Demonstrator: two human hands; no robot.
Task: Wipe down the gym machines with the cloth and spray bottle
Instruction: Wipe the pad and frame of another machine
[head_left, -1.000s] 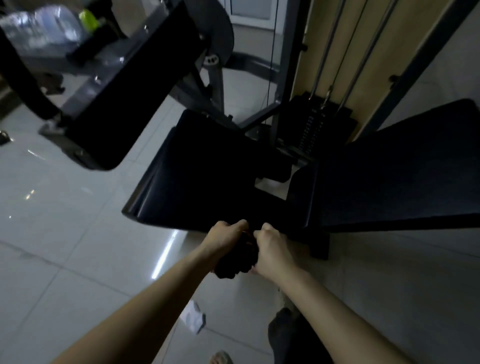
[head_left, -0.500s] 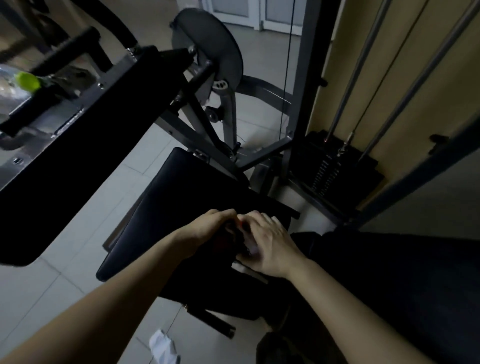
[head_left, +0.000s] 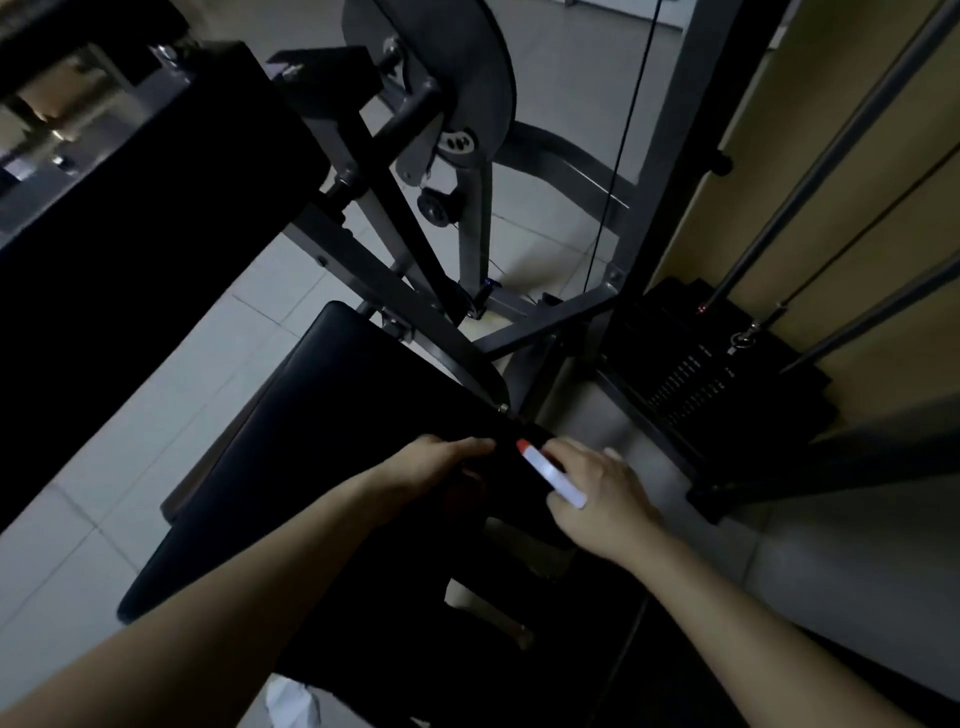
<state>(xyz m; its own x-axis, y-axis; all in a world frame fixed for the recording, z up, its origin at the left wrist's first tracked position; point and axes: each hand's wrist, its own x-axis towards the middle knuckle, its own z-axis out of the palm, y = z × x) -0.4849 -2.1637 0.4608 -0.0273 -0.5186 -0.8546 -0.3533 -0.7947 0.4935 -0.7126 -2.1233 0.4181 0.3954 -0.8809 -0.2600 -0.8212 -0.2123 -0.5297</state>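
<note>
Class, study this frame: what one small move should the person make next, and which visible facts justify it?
Probably aim the spray bottle at the black seat pad and spray. The right hand holds the bottle, red tip forward, just over the pad's edge, and the left hand grips what looks like a dark cloth beside it, ready to wipe.

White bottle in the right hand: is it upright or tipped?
Tipped. The white bottle is held slanted in the right hand, its red tip pointing up and away from the person.
</note>
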